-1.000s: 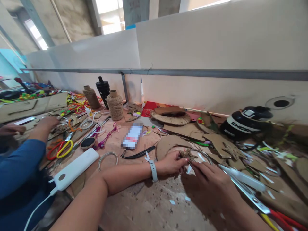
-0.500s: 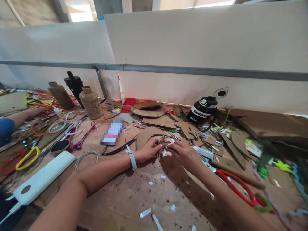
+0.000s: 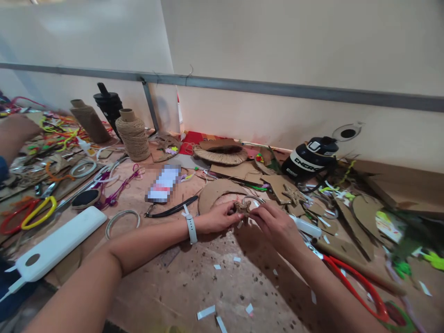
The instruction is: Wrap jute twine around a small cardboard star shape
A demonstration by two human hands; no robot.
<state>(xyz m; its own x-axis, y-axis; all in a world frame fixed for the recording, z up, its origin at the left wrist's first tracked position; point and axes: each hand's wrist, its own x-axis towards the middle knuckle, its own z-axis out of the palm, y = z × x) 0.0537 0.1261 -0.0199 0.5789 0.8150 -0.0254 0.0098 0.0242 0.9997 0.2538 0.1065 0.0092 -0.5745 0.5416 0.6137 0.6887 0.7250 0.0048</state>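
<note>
My left hand [image 3: 219, 218] is closed on a small twine-wrapped piece [image 3: 243, 209], brown and knobbly, perhaps star-shaped. From the other side my right hand [image 3: 275, 225] pinches its edge; whether a loose strand is between those fingertips I cannot tell. Behind the hands lies a curved cardboard cutout [image 3: 212, 196], with a pale ring [image 3: 255, 199] near the right fingers. A similar twine star [image 3: 294, 195] rests on cardboard farther right. Under my right forearm are red-handled scissors [image 3: 357, 282] and a white glue-gun-like or tube-shaped object [image 3: 307, 226].
A twine spool [image 3: 133, 138] and a black bottle [image 3: 310, 159] stand at the back. On the left lie a phone [image 3: 164, 184], a white power-bank-like device [image 3: 60, 245] and yellow-and-red scissors [image 3: 40, 212]. Another person's hand [image 3: 21, 127] is at far left. Paper scraps [image 3: 206, 312] litter the front.
The camera view has tilted down slightly. My hands stay together at the twine piece, with small finger shifts. The other person's hand has moved at the far left.
</note>
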